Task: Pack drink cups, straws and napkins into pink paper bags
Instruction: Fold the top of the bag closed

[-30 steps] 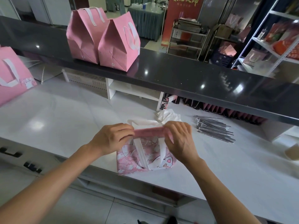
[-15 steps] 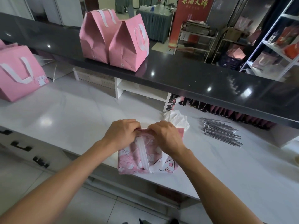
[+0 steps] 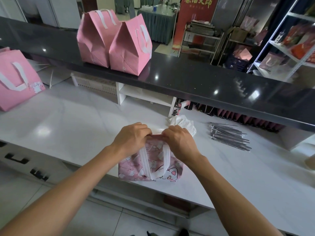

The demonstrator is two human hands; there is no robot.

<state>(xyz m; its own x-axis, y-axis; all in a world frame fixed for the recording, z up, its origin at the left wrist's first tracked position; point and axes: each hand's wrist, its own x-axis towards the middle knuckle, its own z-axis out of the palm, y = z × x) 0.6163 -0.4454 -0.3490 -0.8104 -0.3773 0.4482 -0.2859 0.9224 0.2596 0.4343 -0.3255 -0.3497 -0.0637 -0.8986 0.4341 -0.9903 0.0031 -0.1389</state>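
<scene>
In the head view, the only one there is, the person is standing at the white tabletop (image 3: 71, 120) and working on the pink paper bag (image 3: 150, 164) with the cat print, which is sitting upright near the front edge, just in front of them. Both hands are meeting at the bag's top: the left hand (image 3: 132, 137) and the right hand (image 3: 179, 142) are each curling their fingers over the top edge and pinching it, knuckles nearly touching, so the mouth is being pressed together. Judging from this, the closing step is under way; whatever is inside is hidden, so nobody can say from here whether cup, straw and napkin are all in. The next move is probably calling for a firm crease along the fold and then a lift by the white handles (image 3: 166, 156), keeping the bag level so any drink inside is not tipping. Counting: one bag is being handled; two closed pink bags (image 3: 114, 45) are standing side by side, touching, on the dark upper counter (image 3: 204, 82); one more pink bag (image 3: 15, 84) is sitting at the far left of the tabletop, making four in plain sight. One crumpled heap of white napkins (image 3: 183, 124) is lying just behind the right hand, and one pile of wrapped straws (image 3: 228, 136) is lying to the right, too many and too overlapped to count singly. No drink cup is showing clearly
</scene>
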